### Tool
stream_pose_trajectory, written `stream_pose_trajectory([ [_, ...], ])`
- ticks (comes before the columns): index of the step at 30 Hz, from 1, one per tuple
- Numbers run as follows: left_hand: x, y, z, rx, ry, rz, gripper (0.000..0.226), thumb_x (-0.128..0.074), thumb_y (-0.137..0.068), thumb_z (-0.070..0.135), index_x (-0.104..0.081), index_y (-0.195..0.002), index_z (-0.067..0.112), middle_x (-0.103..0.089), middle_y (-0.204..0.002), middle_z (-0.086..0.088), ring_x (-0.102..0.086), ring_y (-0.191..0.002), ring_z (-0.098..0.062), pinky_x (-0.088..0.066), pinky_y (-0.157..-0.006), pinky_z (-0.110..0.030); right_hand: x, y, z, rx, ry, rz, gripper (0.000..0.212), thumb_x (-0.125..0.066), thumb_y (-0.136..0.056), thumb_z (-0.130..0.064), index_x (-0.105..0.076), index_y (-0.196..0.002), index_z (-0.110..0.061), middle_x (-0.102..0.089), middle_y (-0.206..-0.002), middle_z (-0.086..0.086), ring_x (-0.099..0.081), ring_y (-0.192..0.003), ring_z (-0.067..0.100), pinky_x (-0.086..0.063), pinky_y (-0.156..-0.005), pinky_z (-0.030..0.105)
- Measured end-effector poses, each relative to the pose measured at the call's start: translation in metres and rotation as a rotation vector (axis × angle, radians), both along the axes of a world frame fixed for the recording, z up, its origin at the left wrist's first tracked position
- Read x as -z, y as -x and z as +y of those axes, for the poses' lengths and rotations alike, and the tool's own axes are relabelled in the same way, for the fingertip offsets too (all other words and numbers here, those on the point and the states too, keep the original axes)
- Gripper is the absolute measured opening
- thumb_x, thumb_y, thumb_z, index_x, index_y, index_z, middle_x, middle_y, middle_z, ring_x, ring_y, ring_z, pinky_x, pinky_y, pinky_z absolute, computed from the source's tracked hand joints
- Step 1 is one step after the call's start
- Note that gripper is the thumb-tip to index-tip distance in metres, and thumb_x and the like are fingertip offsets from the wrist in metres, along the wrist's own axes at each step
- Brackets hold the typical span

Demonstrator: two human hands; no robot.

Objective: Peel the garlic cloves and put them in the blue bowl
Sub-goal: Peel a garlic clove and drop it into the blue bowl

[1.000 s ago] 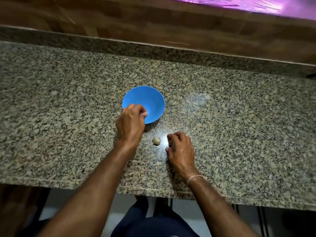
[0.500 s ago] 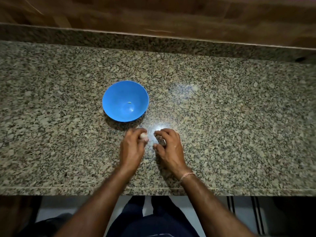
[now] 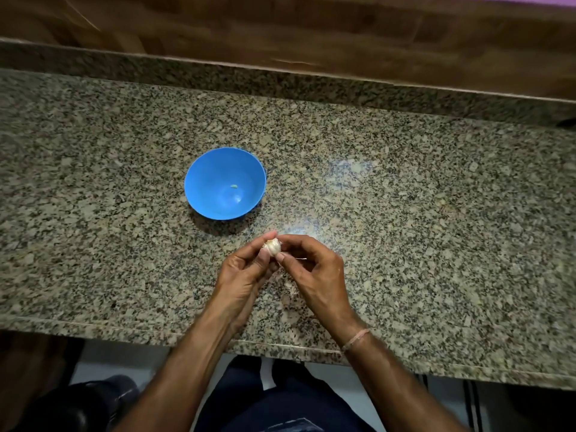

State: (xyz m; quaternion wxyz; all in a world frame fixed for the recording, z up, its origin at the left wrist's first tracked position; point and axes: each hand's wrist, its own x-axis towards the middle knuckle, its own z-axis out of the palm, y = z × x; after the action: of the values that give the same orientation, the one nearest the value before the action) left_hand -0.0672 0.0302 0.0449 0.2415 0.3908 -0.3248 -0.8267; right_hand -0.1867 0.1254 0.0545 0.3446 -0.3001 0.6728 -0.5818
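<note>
Both hands meet over the granite counter (image 3: 405, 213), the left hand (image 3: 246, 269) and right hand (image 3: 311, 269) pinching one garlic clove (image 3: 272, 247) between fingertips. The blue bowl (image 3: 212, 182) sits just beyond, apart from them, holding a small pale speck, perhaps peel.

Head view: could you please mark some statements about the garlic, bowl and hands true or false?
The round blue plastic bowl stands on the speckled granite counter, beyond both hands. True.
The small whitish garlic clove lies loose on the counter. False: the left hand and the right hand pinch it.
The bowl holds several peeled cloves. False: only a tiny greenish speck shows inside.
A thin pink band circles the right wrist. True.
</note>
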Motion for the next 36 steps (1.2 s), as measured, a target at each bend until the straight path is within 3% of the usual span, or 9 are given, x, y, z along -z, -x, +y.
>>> stream_pose_trajectory([
  [7,-0.011,0.0,0.004,0.015,-0.037,0.084,0.044,-0.062,-0.09,0.008,-0.064,-0.135,0.006,-0.067,-0.138,-0.014,-0.063,-0.13,-0.026,-0.056,-0.102,-0.03,-0.011,0.003,0.002,0.004,0.017,0.08,0.023,-0.08,-0.092,-0.02,-0.075,-0.114,-0.015,-0.075,-0.109,-0.006,-0.074,-0.102,0.014,-0.063,-0.087,0.04],
  [15,-0.017,-0.004,0.01,0.063,-0.074,0.118,0.044,-0.059,-0.094,0.009,-0.06,-0.137,0.005,-0.065,-0.14,-0.019,-0.061,-0.131,-0.03,-0.049,-0.11,-0.039,-0.016,0.001,0.009,0.0,0.017,0.113,0.02,-0.081,-0.09,-0.017,-0.075,-0.109,-0.014,-0.073,-0.108,-0.004,-0.072,-0.099,0.014,-0.063,-0.085,0.038],
  [22,-0.021,-0.004,0.01,0.087,0.031,0.075,0.041,-0.061,-0.092,0.003,-0.062,-0.133,0.003,-0.069,-0.134,-0.014,-0.064,-0.127,-0.026,-0.057,-0.099,-0.028,-0.017,-0.009,0.011,0.058,0.013,0.154,0.014,-0.08,-0.093,-0.017,-0.074,-0.106,-0.017,-0.07,-0.105,-0.008,-0.07,-0.098,0.015,-0.062,-0.083,0.04],
  [24,-0.021,-0.006,0.01,0.082,0.063,0.049,0.042,-0.064,-0.089,0.004,-0.065,-0.132,0.005,-0.071,-0.133,-0.012,-0.064,-0.128,-0.025,-0.058,-0.097,-0.026,-0.017,-0.012,0.012,0.068,0.009,0.135,0.014,-0.08,-0.092,-0.017,-0.074,-0.105,-0.016,-0.072,-0.103,-0.006,-0.071,-0.098,0.015,-0.062,-0.084,0.04],
  [29,-0.017,-0.013,0.015,0.091,0.181,-0.035,0.041,-0.069,-0.09,0.002,-0.067,-0.131,0.005,-0.071,-0.132,-0.011,-0.064,-0.13,-0.024,-0.051,-0.11,-0.036,-0.019,-0.014,0.011,0.072,-0.014,0.031,0.012,-0.082,-0.09,-0.014,-0.072,-0.098,-0.015,-0.073,-0.095,-0.001,-0.071,-0.091,0.019,-0.062,-0.083,0.039],
  [36,-0.021,-0.022,0.014,0.108,0.324,-0.145,0.04,-0.075,-0.086,0.003,-0.072,-0.125,0.008,-0.075,-0.126,-0.004,-0.067,-0.124,-0.016,-0.056,-0.103,-0.032,-0.016,-0.019,0.01,0.043,-0.051,-0.116,0.01,-0.078,-0.091,-0.009,-0.073,-0.099,-0.013,-0.074,-0.094,0.005,-0.072,-0.092,0.024,-0.063,-0.088,0.041],
])
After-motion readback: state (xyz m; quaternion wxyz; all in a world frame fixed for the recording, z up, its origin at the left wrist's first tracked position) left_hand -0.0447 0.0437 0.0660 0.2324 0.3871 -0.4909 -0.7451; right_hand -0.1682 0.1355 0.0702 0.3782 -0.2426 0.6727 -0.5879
